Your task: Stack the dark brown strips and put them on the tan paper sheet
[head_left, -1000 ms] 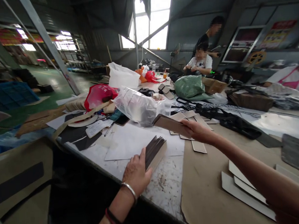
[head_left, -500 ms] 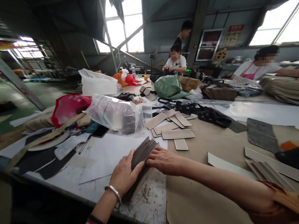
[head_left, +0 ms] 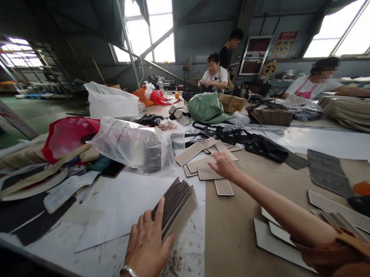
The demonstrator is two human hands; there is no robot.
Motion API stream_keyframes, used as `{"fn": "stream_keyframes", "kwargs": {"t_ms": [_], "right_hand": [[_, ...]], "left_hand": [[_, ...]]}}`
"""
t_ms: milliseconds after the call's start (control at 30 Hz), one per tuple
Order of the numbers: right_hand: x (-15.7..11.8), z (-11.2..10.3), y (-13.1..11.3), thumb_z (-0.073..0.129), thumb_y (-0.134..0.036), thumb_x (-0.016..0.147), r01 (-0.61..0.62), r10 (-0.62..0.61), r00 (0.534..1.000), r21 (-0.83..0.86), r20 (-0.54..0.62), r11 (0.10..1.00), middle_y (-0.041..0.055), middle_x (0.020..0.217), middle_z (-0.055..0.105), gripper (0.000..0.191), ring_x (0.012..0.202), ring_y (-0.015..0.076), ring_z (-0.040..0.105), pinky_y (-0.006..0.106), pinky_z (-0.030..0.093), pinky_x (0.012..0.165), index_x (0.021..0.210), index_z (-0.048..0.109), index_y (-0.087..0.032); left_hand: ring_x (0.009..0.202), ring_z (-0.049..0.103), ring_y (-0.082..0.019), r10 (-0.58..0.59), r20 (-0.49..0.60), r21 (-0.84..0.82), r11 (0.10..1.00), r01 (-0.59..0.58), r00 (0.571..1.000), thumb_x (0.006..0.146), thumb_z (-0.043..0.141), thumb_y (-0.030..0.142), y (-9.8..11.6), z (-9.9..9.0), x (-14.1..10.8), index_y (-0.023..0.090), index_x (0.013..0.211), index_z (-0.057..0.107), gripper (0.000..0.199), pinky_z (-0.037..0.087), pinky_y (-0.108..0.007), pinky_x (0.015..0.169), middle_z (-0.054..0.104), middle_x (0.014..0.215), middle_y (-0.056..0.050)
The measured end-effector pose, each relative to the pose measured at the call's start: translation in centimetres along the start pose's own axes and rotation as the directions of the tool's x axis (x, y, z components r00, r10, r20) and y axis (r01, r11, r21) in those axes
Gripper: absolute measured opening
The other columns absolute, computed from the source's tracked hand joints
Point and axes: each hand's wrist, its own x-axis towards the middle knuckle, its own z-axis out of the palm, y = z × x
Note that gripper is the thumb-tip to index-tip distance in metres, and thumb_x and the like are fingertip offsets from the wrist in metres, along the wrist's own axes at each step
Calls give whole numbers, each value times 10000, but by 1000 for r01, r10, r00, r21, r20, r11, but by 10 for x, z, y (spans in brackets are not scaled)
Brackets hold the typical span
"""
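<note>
My left hand (head_left: pixel 149 241) is wrapped round a stack of dark-edged rectangular strips (head_left: pixel 179 209) on the near part of the table, its fingers on the far side and the thumb over the pale near face. The strips stand on edge, fanned slightly at the top. My right hand (head_left: pixel 224 166) reaches forward over a loose pile of beige rectangular pieces (head_left: pixel 190 153), its fingers stretched out and nothing visible in them. Below that hand lies a smaller beige piece (head_left: pixel 224 187). Whether the fingertips touch the pile I cannot tell.
Clear plastic bags (head_left: pixel 129 143) and a red bag (head_left: pixel 68 136) stand on the left. Black straps (head_left: pixel 262 147) and a green bag (head_left: pixel 205 106) lie beyond the pile. Long pale strips (head_left: pixel 277 243) lie under my right forearm. Several people work at the back.
My right hand has left the stack and moved forward to the loose beige pieces. The left hand still holds the stack, which now tilts to show its pale face.
</note>
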Motion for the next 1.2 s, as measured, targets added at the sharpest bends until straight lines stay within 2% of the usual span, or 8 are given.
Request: {"fn": "stream_keyframes", "kwargs": {"t_ms": [133, 300, 433, 767, 833, 933, 1033, 1200], "right_hand": [[41, 19, 53, 559, -463, 842, -262, 269, 958, -80, 100, 962, 239, 1084, 573, 527, 1039, 340, 533, 407, 415, 854, 1136, 543, -26], [51, 34, 77, 520, -333, 868, -292, 314, 918, -122, 242, 949, 192, 1028, 623, 348, 980, 296, 586, 332, 438, 799, 1094, 580, -75], [34, 25, 92, 452, -146, 854, -312, 350, 899, -174, 263, 934, 186, 1020, 630, 309, 972, 277, 598, 311, 436, 779, 1140, 554, -87], [-32, -32, 130, 352, -129, 863, -509, 549, 830, -265, 104, 819, 224, 903, 639, 353, 847, 315, 631, 348, 462, 685, 1147, 528, -14], [-28, -34, 121, 319, -143, 894, -439, 461, 886, -233, 47, 868, 199, 1009, 627, 395, 923, 290, 613, 350, 455, 767, 1254, 453, -56], [-12, -24, 101, 300, -112, 904, -85, 71, 993, -167, -93, 982, 140, 1197, 561, 405, 1123, 238, 506, 338, 385, 933, 1282, 443, -121], [0, -5, 84, 302, -82, 895, 275, -287, 957, -172, -50, 946, 93, 1246, 541, 401, 1204, 230, 424, 375, 330, 993, 1220, 525, -158], [2, 18, 73, 472, -415, 889, 379, -343, 909, -128, 236, 917, 125, 1343, 444, 516, 1225, 289, 396, 442, 304, 1012, 1328, 443, -144]], "left_hand": [[1103, 423, -271, -18, -9, -38, 999, 18, 1000, 779, 436, 298, -3, 7, 1, 216, 1438, 127, 732, 308, -417, 948, 473, 1179, -122], [1095, 428, -260, -19, -33, -53, 998, 18, 999, 779, 443, 305, -6, 15, 2, 242, 1435, 141, 724, 317, -415, 948, 465, 1191, -110], [1057, 448, -252, -3, -77, -56, 998, -1, 997, 788, 439, 342, -9, 17, 2, 266, 1429, 167, 701, 334, -416, 936, 481, 1143, -95], [1001, 476, -253, 39, -129, -36, 998, -44, 991, 790, 426, 369, -11, 17, 1, 280, 1425, 176, 689, 360, -422, 902, 508, 1085, -94], [1009, 473, -254, 42, -136, -33, 998, -47, 990, 792, 419, 368, -11, 18, 1, 278, 1425, 179, 683, 360, -421, 904, 505, 1092, -96], [1022, 471, -253, 36, -141, -29, 999, -40, 989, 790, 424, 365, -11, 18, 1, 271, 1421, 203, 675, 362, -413, 905, 502, 1108, -99], [1020, 476, -251, 26, -128, -28, 999, -30, 991, 790, 423, 357, -10, 16, 1, 274, 1416, 222, 662, 364, -413, 905, 507, 1105, -97], [1015, 484, -245, 25, -134, -35, 999, -29, 991, 791, 424, 345, -11, 18, 1, 289, 1414, 224, 656, 374, -408, 897, 512, 1105, -94]]}}
